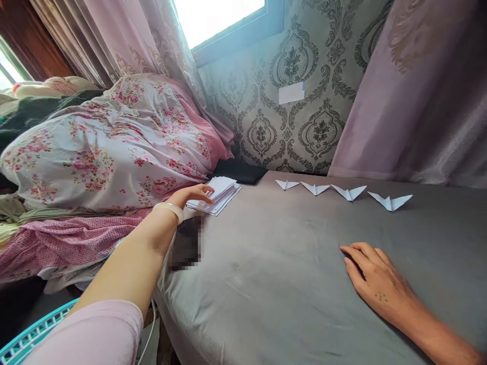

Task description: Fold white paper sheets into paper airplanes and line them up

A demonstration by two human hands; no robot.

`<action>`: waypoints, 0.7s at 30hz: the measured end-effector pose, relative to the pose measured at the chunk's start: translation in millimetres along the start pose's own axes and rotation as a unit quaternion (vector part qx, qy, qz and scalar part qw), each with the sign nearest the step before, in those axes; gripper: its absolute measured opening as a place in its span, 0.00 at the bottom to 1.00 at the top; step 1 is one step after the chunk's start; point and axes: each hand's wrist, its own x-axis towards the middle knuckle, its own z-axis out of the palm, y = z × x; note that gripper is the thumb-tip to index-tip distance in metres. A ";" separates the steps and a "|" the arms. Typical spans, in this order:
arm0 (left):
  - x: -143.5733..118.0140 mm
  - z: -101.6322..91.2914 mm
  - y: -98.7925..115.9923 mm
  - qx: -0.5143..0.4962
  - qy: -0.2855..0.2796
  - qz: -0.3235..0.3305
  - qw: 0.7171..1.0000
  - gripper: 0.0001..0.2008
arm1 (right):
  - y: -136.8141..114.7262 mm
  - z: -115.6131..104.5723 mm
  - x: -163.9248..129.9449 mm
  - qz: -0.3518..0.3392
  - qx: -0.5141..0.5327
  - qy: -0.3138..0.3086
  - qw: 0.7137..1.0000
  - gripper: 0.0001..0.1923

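Observation:
My left hand (pixel 195 193) stretches out to a stack of white paper sheets (pixel 223 192) at the far left of the grey-covered surface. Its fingers are apart and hang over the stack's near left part; whether they touch the top sheet I cannot tell. A pale bangle (pixel 173 209) circles that wrist. My right hand (pixel 375 276) rests palm down on the grey cloth (pixel 274 274), fingers loosely bent and thumb apart, with nothing in it. Beyond it, several folded white paper birds (pixel 350 193) stand in a row near the back edge.
A dark folded item (pixel 243 171) lies behind the paper stack. To the left, a floral cloth (pixel 110 147) covers a large heap. A turquoise basket (pixel 38 329) is low at the left. Patterned wallpaper (pixel 262 126) and a pink curtain (pixel 395 111) border the back.

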 end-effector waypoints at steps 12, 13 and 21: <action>-2.9 -8.1 -3.4 0.006 -0.022 0.006 1.000 0.42 | 1.5 -0.7 1.0 0.015 0.011 -0.009 1.000 0.23; -2.7 -7.1 -3.6 0.003 -0.019 0.006 1.000 0.42 | 2.1 -0.2 1.0 0.013 0.011 -0.006 1.000 0.23; -2.5 0.2 -5.1 -0.033 0.022 0.013 0.999 0.40 | 7.0 4.9 1.3 0.003 0.007 0.005 1.000 0.23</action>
